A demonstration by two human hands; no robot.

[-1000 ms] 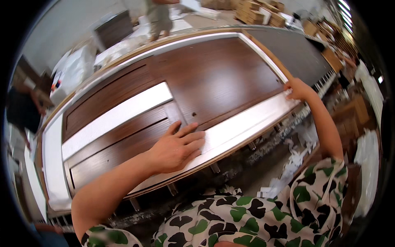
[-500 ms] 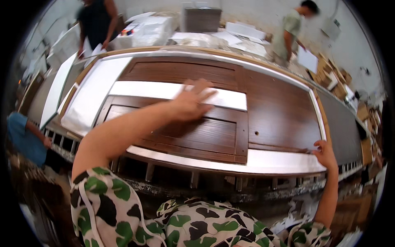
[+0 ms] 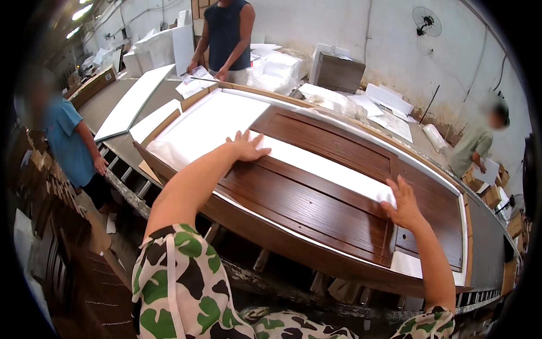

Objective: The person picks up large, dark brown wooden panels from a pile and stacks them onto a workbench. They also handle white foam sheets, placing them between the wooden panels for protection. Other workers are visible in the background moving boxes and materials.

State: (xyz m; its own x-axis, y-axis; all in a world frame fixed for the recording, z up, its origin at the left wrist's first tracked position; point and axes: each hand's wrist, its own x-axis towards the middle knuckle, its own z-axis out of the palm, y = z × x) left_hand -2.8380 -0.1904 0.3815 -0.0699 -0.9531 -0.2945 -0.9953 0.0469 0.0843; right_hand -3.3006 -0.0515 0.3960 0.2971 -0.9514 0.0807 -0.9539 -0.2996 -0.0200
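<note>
A long white strip lies between two dark brown wooden panels with framed edges, the far panel and the near panel. They sit in a long, shallow cardboard box with white lining along its edges. My left hand rests on the strip's left end, fingers spread. At the other end, my right hand is open, its fingertips touching the strip's end and the brown wood beside it. A white sheet covers the box's left part, and a short white piece lies near its right front corner.
The box stands on a roller conveyor. White boards lie to its left. One person in a dark top holds papers across the box; another in blue stands left, and a third in pale green at far right.
My left hand has slid left to the strip's left end. My right hand has left the box's right edge for the strip's other end. The view has turned left.
</note>
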